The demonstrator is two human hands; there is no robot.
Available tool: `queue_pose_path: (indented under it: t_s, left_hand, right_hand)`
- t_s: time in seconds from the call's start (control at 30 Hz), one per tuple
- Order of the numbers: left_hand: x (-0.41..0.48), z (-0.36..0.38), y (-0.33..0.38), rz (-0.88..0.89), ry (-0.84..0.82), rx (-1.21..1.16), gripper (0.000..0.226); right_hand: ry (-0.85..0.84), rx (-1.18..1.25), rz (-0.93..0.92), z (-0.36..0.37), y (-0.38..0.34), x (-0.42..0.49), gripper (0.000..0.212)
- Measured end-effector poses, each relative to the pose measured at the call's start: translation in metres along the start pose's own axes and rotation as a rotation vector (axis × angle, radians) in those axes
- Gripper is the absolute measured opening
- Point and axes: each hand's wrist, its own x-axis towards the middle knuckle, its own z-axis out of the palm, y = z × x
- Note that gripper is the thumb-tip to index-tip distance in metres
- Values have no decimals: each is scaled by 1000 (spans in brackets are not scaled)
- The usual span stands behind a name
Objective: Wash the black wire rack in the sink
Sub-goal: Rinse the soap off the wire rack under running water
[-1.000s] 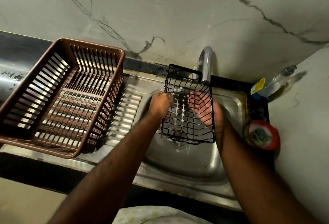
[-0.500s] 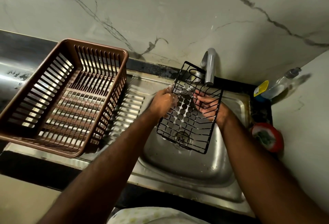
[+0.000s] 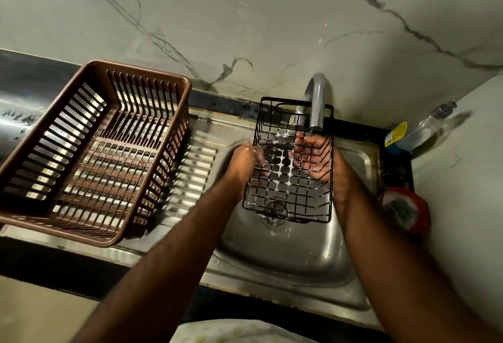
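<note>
The black wire rack (image 3: 288, 179) hung over the sink (image 3: 285, 255) under the tap (image 3: 317, 103), suds all over its mesh. The left hand (image 3: 245, 160) had its fingers gripping the left wall, and the right hand (image 3: 315, 157) clutched the right one. Rinsing stage, I'd guess. Next it needed turning so water hit every wire.

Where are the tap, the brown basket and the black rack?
tap (image 3: 317, 108), head view, on its metal spout.
brown basket (image 3: 141, 72), head view, on its far rim.
black wire rack (image 3: 285, 163), head view, on its soapy grid floor.

Dim, yellowish light glints off the sink (image 3: 285, 255) below the right grip (image 3: 313, 157), whose wrist is blurred; edges bend.
</note>
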Motion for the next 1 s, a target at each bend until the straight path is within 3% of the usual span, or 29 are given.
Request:
queue_pose_path:
  t_s: [0.17, 0.3, 0.43, 0.53, 0.67, 0.8, 0.9, 1.0]
  left_hand:
    - [-5, 6, 2, -28, 45, -46, 22]
    - [-8, 7, -1, 73, 81, 133, 49]
    - [-12, 12, 0, 84, 109, 170, 38]
    - [-9, 11, -2, 98, 170, 218, 28]
    - [-5, 6, 0, 107, 264, 268, 45]
    - [-5, 7, 3, 101, 337, 378, 73]
    - [-6, 10, 6, 91, 400, 495, 71]
    - [-9, 13, 7, 137, 408, 596, 73]
  right_hand:
    - [109, -30, 134, -3, 5, 9, 18]
    - [188, -197, 177, -9, 10, 8, 10]
    - [183, -270, 164, -10, 5, -1, 13]
    - [177, -125, 101, -10, 4, -3, 31]
    - [101, 60, -3, -10, 6, -3, 43]
    - [95, -196, -120, 9, 7, 6, 27]
    - [88, -424, -128, 15, 8, 9, 44]
    - [80, -530, -99, 16, 2, 6, 45]
